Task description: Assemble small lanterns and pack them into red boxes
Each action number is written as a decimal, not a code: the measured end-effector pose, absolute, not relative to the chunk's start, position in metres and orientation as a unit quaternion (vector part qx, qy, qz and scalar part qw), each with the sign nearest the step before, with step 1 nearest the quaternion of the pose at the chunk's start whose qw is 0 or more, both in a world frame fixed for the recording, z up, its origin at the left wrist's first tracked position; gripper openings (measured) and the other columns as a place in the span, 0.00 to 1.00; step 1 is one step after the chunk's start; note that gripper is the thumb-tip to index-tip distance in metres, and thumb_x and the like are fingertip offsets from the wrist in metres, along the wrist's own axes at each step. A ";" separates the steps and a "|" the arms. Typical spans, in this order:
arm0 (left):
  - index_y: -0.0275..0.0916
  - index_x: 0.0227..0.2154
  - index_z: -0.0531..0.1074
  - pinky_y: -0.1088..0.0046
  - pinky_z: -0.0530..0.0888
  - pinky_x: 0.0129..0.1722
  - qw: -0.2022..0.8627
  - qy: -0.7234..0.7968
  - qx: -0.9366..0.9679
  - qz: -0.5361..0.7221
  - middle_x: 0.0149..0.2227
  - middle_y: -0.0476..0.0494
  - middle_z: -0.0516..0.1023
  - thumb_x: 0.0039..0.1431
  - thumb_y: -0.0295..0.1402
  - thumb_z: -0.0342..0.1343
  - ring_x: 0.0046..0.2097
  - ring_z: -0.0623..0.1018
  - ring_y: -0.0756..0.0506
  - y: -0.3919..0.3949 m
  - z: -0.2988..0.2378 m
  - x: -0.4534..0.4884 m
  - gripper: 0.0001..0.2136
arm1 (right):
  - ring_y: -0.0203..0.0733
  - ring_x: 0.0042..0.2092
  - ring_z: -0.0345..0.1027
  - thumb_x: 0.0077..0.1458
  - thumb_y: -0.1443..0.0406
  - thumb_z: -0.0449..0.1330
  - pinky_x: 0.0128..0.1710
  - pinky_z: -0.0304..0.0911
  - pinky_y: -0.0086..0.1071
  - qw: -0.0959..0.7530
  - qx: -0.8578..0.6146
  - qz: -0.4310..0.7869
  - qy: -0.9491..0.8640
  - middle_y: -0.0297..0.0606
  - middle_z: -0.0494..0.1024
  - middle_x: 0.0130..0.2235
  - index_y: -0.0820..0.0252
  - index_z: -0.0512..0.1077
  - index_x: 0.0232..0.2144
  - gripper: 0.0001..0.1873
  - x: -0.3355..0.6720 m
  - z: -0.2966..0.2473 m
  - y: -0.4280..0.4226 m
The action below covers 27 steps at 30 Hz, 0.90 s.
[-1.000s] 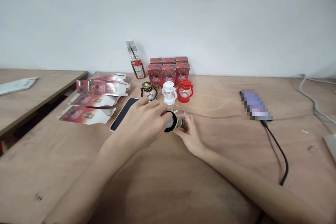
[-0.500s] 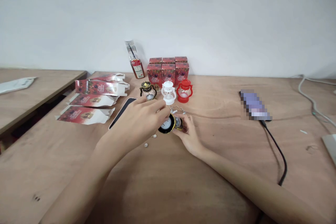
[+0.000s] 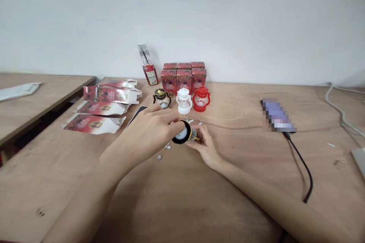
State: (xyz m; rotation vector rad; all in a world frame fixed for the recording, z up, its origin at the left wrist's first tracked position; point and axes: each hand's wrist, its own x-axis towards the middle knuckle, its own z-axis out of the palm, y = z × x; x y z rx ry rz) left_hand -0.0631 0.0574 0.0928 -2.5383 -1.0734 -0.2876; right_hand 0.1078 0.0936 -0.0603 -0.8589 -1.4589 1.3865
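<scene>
My right hand (image 3: 207, 147) grips a small black-and-gold lantern (image 3: 184, 135) lying on its side, its round base turned toward me. My left hand (image 3: 151, 131) has its fingers curled, with fingertips pinched at the rim of that base; what they pinch is too small to see. A few small round button cells (image 3: 167, 148) lie on the wooden table (image 3: 182, 197) just below my left hand. A thin wire handle (image 3: 194, 118) sticks out behind the lantern.
Three small lanterns, gold-black (image 3: 161, 98), white (image 3: 184, 101) and red (image 3: 201, 99), stand before red boxes (image 3: 184, 76). Flat red cartons (image 3: 102, 106) and a black phone (image 3: 136, 114) lie left. A blurred device (image 3: 278, 115) with a black cable (image 3: 302, 163) is right.
The lantern's base has tilted a little more toward me, and button cells have come into view on the table under my left hand. Both hands stay close at the lantern.
</scene>
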 end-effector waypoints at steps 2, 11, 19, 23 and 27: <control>0.38 0.28 0.72 0.72 0.60 0.32 0.185 -0.385 -0.899 -0.098 0.30 0.48 0.75 0.62 0.26 0.49 0.29 0.68 0.50 0.058 0.093 -0.063 0.10 | 0.42 0.45 0.62 0.43 0.66 0.65 0.46 0.57 0.37 0.458 -0.348 0.565 -0.591 0.32 0.64 0.40 0.50 0.70 0.39 0.18 0.108 -0.060 0.093; 0.38 0.28 0.71 0.72 0.61 0.32 0.225 -0.387 -0.890 -0.086 0.29 0.49 0.75 0.60 0.23 0.50 0.28 0.70 0.50 0.061 0.090 -0.064 0.09 | 0.42 0.44 0.63 0.43 0.64 0.65 0.43 0.59 0.36 0.453 -0.349 0.560 -0.599 0.32 0.66 0.40 0.50 0.70 0.40 0.18 0.108 -0.059 0.094; 0.38 0.28 0.70 0.72 0.62 0.32 0.229 -0.382 -0.893 -0.070 0.30 0.48 0.74 0.57 0.18 0.47 0.29 0.71 0.49 0.060 0.091 -0.062 0.11 | 0.42 0.43 0.62 0.42 0.65 0.64 0.42 0.59 0.35 0.437 -0.371 0.546 -0.611 0.33 0.64 0.39 0.49 0.71 0.38 0.17 0.109 -0.055 0.092; 0.38 0.26 0.70 0.71 0.63 0.32 0.221 -0.377 -0.897 -0.059 0.28 0.48 0.74 0.56 0.18 0.47 0.28 0.70 0.49 0.058 0.092 -0.060 0.11 | 0.43 0.44 0.61 0.41 0.67 0.63 0.43 0.59 0.36 0.435 -0.372 0.545 -0.612 0.33 0.64 0.40 0.50 0.71 0.38 0.17 0.110 -0.054 0.092; 0.38 0.26 0.71 0.71 0.63 0.33 0.177 -0.378 -0.906 -0.067 0.29 0.49 0.75 0.56 0.18 0.48 0.29 0.71 0.49 0.057 0.094 -0.061 0.11 | 0.43 0.44 0.62 0.41 0.66 0.64 0.44 0.58 0.37 0.445 -0.352 0.552 -0.611 0.33 0.65 0.40 0.51 0.70 0.38 0.17 0.110 -0.056 0.093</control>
